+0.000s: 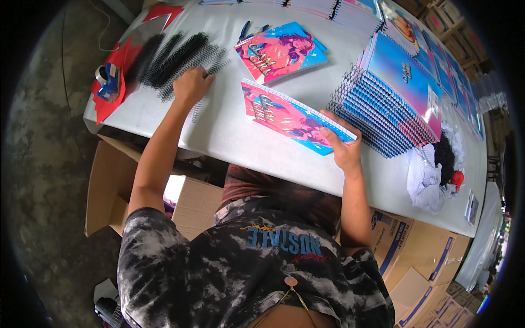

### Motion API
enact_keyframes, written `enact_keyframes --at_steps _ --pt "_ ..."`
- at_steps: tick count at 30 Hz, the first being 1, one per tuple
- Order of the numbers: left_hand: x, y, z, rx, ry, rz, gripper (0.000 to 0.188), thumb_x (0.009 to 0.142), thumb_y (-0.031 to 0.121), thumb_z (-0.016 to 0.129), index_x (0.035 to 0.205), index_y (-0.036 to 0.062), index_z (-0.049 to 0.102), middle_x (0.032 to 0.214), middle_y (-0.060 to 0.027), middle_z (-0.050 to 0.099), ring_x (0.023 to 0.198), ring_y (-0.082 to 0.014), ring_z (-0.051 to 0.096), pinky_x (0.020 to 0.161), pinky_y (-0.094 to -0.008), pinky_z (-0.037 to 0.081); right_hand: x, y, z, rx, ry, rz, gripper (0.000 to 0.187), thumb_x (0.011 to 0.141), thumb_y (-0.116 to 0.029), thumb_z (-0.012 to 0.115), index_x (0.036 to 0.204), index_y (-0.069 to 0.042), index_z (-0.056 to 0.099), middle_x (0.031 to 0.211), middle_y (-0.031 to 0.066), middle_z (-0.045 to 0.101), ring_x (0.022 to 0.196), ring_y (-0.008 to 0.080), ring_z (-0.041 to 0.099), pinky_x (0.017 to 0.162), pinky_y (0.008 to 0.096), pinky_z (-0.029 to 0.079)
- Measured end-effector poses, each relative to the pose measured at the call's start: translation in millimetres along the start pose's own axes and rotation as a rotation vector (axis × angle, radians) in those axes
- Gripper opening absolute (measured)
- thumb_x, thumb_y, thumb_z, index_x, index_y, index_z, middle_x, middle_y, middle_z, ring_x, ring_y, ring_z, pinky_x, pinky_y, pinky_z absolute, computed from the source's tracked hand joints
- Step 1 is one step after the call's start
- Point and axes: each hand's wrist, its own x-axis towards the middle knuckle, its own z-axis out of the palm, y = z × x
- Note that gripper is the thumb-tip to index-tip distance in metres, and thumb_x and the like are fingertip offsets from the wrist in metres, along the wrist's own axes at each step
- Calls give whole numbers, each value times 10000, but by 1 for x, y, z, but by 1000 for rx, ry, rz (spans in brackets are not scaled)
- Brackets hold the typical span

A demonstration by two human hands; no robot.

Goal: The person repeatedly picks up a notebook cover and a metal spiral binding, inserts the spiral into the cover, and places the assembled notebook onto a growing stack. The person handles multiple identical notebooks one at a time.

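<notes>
My right hand (345, 148) holds a notebook (290, 117) by its right end, thumb on the front and fingers behind. Its pink and blue cover faces me, tilted up, and a row of punched holes runs along the top edge with no coil in it. Over a pile of black spiral binding coils (180, 57), my left hand (191, 86) has its fingers curled onto a coil, with the fingertips partly hidden. Behind the held notebook lie more notebooks (281, 52) with the same cover, beside blue-handled pliers (252, 33).
At right stands a tall stack of coil-bound notebooks (383, 101), with more piles behind it. Crumpled cloth (425, 177) lies near the right edge. Red sheets (131, 57) and a blue tape dispenser (109, 82) are at far left. Open cardboard boxes (199, 205) stand below the table's front.
</notes>
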Motion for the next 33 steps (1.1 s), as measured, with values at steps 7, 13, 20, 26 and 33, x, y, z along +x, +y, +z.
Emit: enact_keyframes --at_steps 7,13,20,26,33 --pt "25 -21 -42 14 262 -184 286 786 382 607 929 146 681 877 -89 655 801 -298 623 673 -393 479 -1 0 -2 -31 7 2 297 827 -37 627 1115 22 589 1079 100 629 937 111 583 844 246 459" --pt "2 11 -53 -773 179 177 308 835 268 550 1013 22 601 782 -86 597 734 -171 570 671 -289 436 1 6 -1 -82 43 -56 297 831 -33 620 1118 32 581 1091 103 622 948 114 579 844 248 463" --pt "-48 60 -67 -1043 -350 291 336 950 343 442 851 36 536 750 20 428 628 -52 292 574 -202 295 2 5 -1 -89 61 -40 292 820 -5 622 1106 42 582 1064 106 630 927 113 583 836 246 462" --pt "-47 64 -75 -995 -411 214 436 954 390 412 770 16 537 588 45 376 558 -40 286 516 -192 250 0 -1 1 -78 37 -11 282 826 3 612 1103 43 585 1030 103 642 904 110 589 828 247 465" --pt "-43 71 -87 -1079 -583 12 477 953 429 392 687 52 512 488 51 334 444 -38 280 424 -210 237 -1 -3 0 -201 -8 -114 268 810 44 594 1077 41 606 1034 140 646 915 144 614 816 251 476"
